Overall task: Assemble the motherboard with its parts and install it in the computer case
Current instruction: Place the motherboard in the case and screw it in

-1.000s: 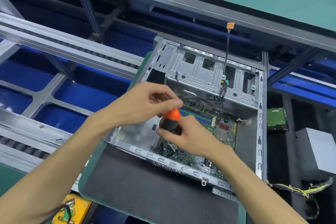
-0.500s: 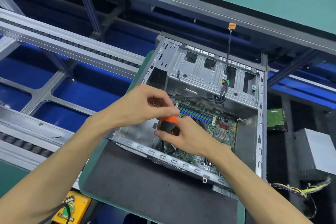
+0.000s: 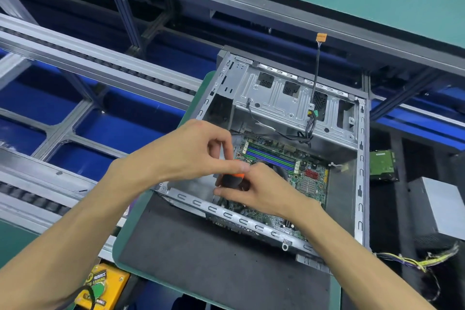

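Both hands grip the screwdriver, apparently screwing the motherboard into the case; next, steady turning.

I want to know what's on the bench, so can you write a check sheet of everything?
Surface: black mat on a green pad.
Job's things: case open, motherboard inside; screwdriver over it.
Clutter: drive and grey box at right; yellow box at lower left.
Hands: left hand pinches the screwdriver's top; right hand grips its handle.
Cables: black lead with orange plug; yellow wires.
Surroundings: metal rails, blue bins.
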Demonstrator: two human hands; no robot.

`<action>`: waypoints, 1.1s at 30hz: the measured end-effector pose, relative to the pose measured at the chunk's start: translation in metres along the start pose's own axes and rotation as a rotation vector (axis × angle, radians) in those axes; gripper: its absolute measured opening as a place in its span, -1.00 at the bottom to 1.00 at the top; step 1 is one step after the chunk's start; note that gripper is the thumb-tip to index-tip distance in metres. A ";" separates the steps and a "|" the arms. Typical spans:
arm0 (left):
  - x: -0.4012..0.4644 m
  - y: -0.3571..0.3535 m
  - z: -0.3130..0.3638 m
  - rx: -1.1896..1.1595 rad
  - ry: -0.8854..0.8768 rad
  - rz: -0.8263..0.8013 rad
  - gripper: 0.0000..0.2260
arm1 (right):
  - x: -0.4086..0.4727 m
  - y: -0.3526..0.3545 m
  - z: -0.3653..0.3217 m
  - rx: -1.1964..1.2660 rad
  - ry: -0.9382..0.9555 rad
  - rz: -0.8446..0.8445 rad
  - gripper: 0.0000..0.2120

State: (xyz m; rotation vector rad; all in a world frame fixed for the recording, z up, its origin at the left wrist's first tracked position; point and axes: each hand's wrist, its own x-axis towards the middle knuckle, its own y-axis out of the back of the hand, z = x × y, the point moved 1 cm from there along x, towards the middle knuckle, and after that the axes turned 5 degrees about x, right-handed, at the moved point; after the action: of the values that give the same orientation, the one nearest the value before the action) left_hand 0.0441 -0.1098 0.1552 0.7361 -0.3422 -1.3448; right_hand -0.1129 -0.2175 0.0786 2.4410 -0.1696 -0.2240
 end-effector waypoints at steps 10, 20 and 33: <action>-0.017 0.007 0.043 0.497 -0.118 -0.195 -0.74 | -0.007 0.000 -0.008 0.069 0.078 0.078 -0.78; -0.019 -0.001 0.053 0.940 0.022 -0.003 -0.68 | -0.008 0.002 -0.019 0.104 0.100 0.103 -0.83; -0.031 -0.017 0.059 0.950 -0.049 -0.046 -0.64 | -0.022 0.000 -0.025 0.252 0.089 0.020 -0.85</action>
State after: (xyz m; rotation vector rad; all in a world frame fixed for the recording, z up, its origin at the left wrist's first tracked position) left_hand -0.0122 -0.0975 0.1934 1.4946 -1.0417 -1.2090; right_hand -0.1296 -0.1981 0.1006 2.6917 -0.1928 -0.0884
